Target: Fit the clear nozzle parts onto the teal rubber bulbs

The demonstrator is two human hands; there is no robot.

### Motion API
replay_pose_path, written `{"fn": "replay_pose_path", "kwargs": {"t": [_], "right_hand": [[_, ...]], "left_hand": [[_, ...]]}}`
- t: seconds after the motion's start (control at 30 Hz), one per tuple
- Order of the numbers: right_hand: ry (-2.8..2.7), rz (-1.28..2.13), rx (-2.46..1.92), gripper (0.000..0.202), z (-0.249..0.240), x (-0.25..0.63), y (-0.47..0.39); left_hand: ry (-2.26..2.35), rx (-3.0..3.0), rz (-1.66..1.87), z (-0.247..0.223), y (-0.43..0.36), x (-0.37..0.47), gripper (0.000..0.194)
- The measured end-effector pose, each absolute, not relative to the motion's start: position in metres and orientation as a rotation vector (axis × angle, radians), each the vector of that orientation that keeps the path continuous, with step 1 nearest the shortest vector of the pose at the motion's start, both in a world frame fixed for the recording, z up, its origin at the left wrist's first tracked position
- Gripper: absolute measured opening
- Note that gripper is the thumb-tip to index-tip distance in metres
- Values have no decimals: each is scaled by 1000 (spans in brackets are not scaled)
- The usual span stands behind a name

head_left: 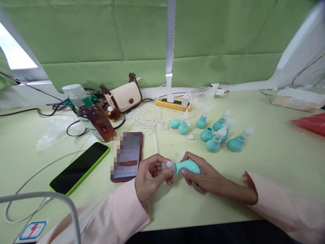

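Observation:
Near the table's front edge, my right hand (203, 174) is closed around a turquoise squeeze bulb (189, 166), which lies sideways with its neck toward the left. My left hand (153, 174) pinches a clear, translucent nozzle piece (168, 165) at the bulb's neck. The two parts meet between my hands; whether they are fully joined I cannot tell. Beyond my right hand stand several more turquoise bulbs, one with an open neck (207, 134) and others with translucent tips, such as the bulb on the right (236, 143). A small white piece (190, 137) lies on the table.
Left of my hands lie a phone in a red case (127, 157) and a phone with a green edge (80, 167). Behind them are a bottle of brown liquid (95, 122), a cream handbag (127, 96), loose cables and a yellow power strip (162, 102). Red plastic (311, 122) lies far right.

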State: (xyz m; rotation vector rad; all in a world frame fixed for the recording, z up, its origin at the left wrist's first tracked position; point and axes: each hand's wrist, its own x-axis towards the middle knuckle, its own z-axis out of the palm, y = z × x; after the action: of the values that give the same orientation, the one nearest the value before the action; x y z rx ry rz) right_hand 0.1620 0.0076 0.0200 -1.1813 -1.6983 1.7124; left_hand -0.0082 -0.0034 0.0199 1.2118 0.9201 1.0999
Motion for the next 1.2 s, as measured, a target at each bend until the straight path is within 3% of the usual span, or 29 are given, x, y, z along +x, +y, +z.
{"fn": "replay_pose_path", "kwargs": {"t": [0.37, 0.57, 0.67, 1.0, 1.2], "right_hand": [[-1584, 2163, -1173, 39, 25, 169, 19], [-1572, 2087, -950, 39, 21, 166, 21], [-1754, 1833, -962, 44, 23, 169, 23], [-2389, 346, -1181, 30, 25, 187, 47], [-2627, 176, -1182, 24, 20, 184, 48]], "left_hand": [[938, 1413, 1079, 19, -5, -10, 16], [869, 1145, 1102, 18, 4, -13, 21], [840, 1004, 1123, 20, 12, -16, 22], [1059, 1027, 1249, 23, 10, -17, 24], [983, 1424, 1296, 21, 8, -16, 23]]}}
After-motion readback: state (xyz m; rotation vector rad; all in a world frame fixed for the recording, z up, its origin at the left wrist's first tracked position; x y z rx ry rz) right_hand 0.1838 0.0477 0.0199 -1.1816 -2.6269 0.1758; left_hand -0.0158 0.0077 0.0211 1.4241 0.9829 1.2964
